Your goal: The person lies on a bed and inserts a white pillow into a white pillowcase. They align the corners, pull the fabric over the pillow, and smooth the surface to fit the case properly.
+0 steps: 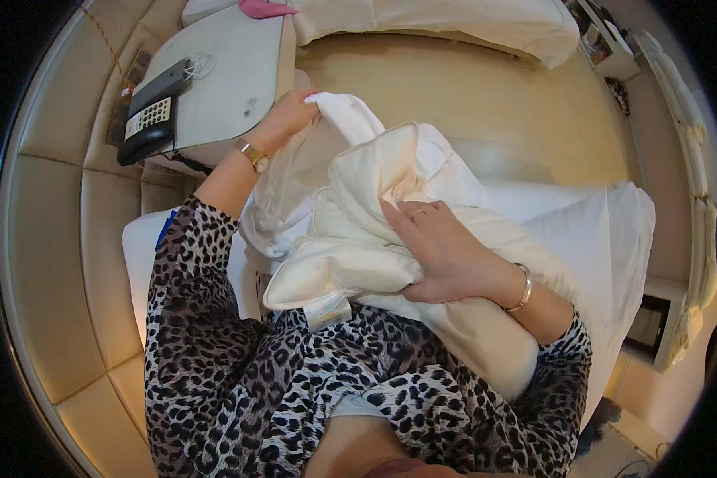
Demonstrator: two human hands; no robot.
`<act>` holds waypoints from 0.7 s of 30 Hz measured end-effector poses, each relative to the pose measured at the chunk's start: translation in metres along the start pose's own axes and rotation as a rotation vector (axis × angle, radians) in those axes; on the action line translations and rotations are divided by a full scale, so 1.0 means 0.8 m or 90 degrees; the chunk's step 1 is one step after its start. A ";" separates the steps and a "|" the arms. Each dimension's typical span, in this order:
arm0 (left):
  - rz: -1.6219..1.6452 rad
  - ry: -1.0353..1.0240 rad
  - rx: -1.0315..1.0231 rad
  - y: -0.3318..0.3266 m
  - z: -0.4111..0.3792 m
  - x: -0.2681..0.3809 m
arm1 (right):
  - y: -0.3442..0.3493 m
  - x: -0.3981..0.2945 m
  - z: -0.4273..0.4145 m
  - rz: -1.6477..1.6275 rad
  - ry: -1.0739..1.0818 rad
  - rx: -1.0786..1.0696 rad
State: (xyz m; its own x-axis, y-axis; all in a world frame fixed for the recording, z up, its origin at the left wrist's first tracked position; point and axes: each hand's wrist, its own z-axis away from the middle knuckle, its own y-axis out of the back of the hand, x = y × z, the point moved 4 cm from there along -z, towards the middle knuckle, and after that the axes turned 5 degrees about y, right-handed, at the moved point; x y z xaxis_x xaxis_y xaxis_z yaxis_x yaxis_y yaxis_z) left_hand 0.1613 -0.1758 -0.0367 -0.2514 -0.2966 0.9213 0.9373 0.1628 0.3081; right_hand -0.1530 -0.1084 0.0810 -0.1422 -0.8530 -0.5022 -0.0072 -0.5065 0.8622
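A cream quilted duvet (364,263) is bunched against my front, with piped edges and a small white label (328,312) hanging from its near corner. My right hand (439,251) grips a fold of it, thumb on top. Farther out to the left, my left hand (295,110) pinches the edge of a thin white fabric cover (352,116) and holds it up. That cover hangs down from my fingers and runs behind the duvet. Both lie over a bed with white bedding (597,239). Where the duvet and cover overlap, I cannot tell if one is inside the other.
Left of the bed stands a pale bedside table (233,66) bearing a black telephone (149,131), a dark grey box (161,86) and a coiled white cable (201,64). A padded wall (53,251) runs along the left. Beyond the tan floor (454,89) is another white-covered bed (442,18).
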 end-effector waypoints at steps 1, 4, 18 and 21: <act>0.059 0.043 0.007 -0.009 -0.003 0.008 | -0.002 -0.001 -0.001 0.004 0.020 0.013; 0.162 0.038 0.064 -0.041 -0.010 0.032 | -0.008 -0.001 -0.006 -0.002 0.042 -0.002; -0.309 -0.388 -0.017 -0.132 0.107 0.200 | -0.006 0.028 -0.008 -0.081 -0.016 -0.013; -0.323 -0.438 0.034 -0.102 0.144 0.189 | 0.004 0.037 -0.001 -0.145 -0.033 0.026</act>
State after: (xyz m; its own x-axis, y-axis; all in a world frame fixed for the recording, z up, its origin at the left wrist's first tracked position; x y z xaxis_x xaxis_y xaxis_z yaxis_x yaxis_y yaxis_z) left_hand 0.0192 -0.1259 0.1047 -0.7440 0.2886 0.6026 0.6635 0.2137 0.7170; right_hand -0.1562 -0.1353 0.0693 -0.1836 -0.7087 -0.6812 -0.0845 -0.6790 0.7292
